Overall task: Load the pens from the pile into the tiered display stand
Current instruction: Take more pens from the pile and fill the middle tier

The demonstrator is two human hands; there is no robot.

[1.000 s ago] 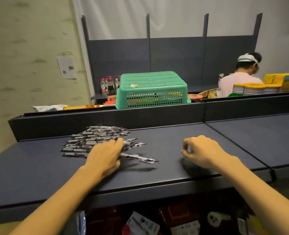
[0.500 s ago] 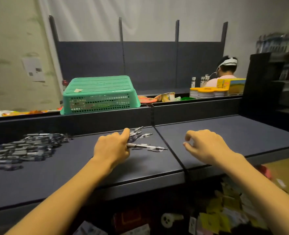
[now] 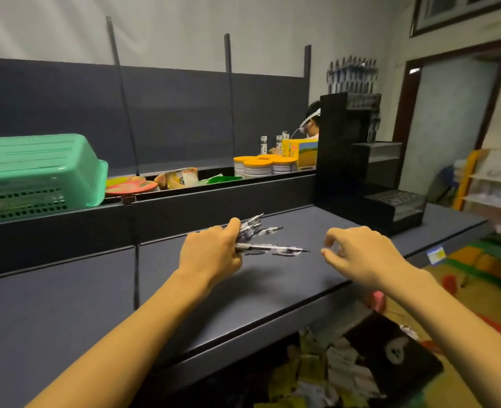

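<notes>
The left hand (image 3: 214, 254) grips a bundle of pens (image 3: 258, 240) above the shelf (image 3: 273, 290), tips fanning toward the right, while the right hand (image 3: 364, 254) hovers just beside them, fingers loosely curled and holding nothing. Farther right the black stand (image 3: 373, 172) sits on the shelf, its lower tiers looking bare; its top is too blurred to judge. So loading seems barely begun: this handful is not yet delivered, and the pile is out of view.
</notes>
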